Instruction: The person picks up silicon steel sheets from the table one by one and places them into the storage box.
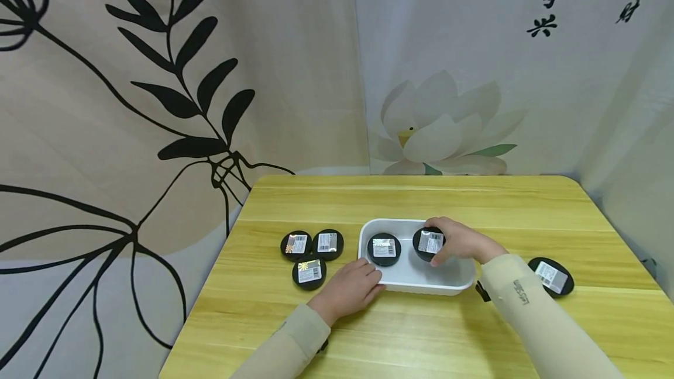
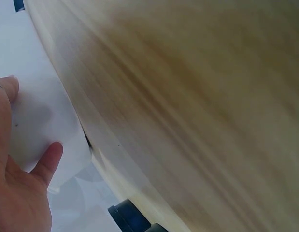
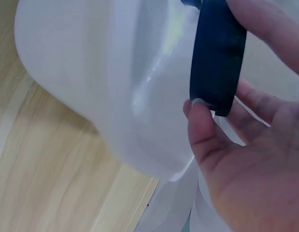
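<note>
My right hand (image 1: 457, 240) pinches a flat round black container (image 1: 429, 243) with a barcode label, between thumb and fingers, over the white plastic tray (image 1: 454, 276). In the right wrist view the container (image 3: 218, 58) is seen edge-on, close over the tray's inside. Another black container (image 1: 384, 259) lies label up in the tray's left end. My left hand (image 1: 350, 286) rests against the tray's near left corner. The left wrist view shows the thumb (image 2: 50, 162) and a finger spread against the tray's white outer wall (image 2: 35, 121).
Left of the tray, several alike black containers lie close together on the wooden table (image 1: 400, 344), one (image 1: 309, 272) nearest my left wrist. Another container (image 1: 551, 277) lies to the right, partly behind my right sleeve (image 1: 537, 303). A printed curtain (image 1: 310, 75) hangs behind the table.
</note>
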Motion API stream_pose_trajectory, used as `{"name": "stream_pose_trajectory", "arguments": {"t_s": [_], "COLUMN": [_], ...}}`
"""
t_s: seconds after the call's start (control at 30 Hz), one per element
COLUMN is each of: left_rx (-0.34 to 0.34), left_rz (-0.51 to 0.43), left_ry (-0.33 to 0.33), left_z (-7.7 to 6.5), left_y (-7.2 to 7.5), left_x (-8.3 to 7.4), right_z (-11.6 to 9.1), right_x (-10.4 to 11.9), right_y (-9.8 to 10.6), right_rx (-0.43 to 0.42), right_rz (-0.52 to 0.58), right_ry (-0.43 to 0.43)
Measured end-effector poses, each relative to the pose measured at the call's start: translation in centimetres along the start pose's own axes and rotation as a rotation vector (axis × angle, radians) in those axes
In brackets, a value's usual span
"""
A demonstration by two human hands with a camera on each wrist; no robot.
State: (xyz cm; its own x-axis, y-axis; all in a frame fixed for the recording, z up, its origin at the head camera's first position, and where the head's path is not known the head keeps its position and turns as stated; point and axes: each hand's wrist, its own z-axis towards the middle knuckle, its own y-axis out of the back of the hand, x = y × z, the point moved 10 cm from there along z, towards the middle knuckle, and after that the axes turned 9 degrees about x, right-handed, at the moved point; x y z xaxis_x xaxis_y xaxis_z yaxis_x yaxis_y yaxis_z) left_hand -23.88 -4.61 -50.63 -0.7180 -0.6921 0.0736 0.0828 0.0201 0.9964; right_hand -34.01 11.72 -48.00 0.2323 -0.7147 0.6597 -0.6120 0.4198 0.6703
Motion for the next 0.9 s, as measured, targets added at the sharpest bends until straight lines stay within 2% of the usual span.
{"name": "stream_pose_trajectory", "arguments": {"t_s": [0.2,0.47,0.9], "left_rx": [0.003,0.001,-0.007], "left_rz": [0.004,0.008,0.012], "left_ry": [0.001,0.004,0.001], "left_z": [0.0,0.0,0.0], "left_y": [-0.1,-0.1,0.0], "left_x": [0.0,0.1,0.0], "right_z": [0.4,1.2,2.1], "right_x": [-0.2,-0.5,-0.4], "right_y": [-0.8,-1.1,-1.4], "right_rx": [0.051,0.064,0.068], "right_rz": [-0.007,-0.022,-0.042], "right_ry": [-0.028,-0.096,-0.097]}}
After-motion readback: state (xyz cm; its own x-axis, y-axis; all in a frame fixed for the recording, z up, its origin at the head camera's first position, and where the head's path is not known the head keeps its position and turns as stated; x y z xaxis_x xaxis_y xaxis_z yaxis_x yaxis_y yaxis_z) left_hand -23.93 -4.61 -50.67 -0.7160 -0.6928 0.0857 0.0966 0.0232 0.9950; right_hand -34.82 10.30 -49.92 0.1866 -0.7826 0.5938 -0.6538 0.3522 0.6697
